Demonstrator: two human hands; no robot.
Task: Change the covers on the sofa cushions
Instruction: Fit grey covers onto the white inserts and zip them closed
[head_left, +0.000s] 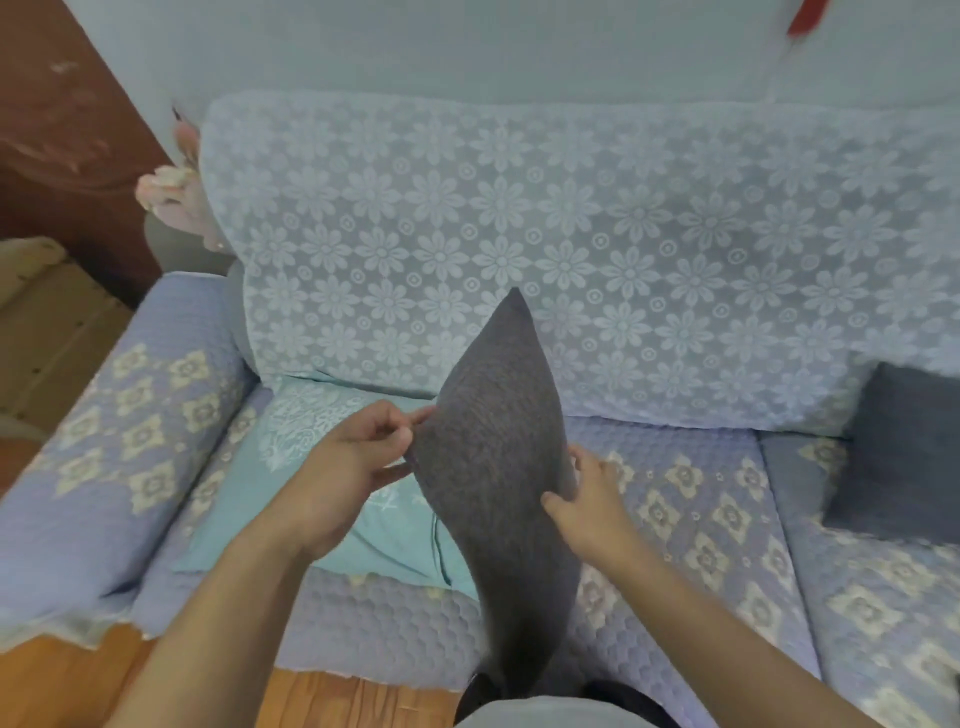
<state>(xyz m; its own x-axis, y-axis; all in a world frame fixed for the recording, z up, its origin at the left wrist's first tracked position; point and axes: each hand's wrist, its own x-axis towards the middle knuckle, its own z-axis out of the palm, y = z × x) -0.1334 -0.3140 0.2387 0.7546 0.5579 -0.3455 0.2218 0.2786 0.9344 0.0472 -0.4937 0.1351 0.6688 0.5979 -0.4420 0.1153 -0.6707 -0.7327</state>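
Over the sofa (675, 519), your left hand (358, 457) pinches the grey cushion (498, 467) at its left edge while your right hand (587, 499) grips its right side, holding it upright above the teal cover (322, 499) on the seat.

Soft, even, rather cool daylight, no clear source. Faint shadow only under the grey cushion (496, 467) and below the forearms, along the front edge of the sofa (701, 519). No glare. Slightly soft all over, with mild smearing on the lace cover (519, 234). Strong wide-angle bending toward the edges: armrest (104, 441) and wall (467, 47) curved. Blurred red thing (808, 18) at the top right corner; darker, dimmer brown door (62, 145) at the left.
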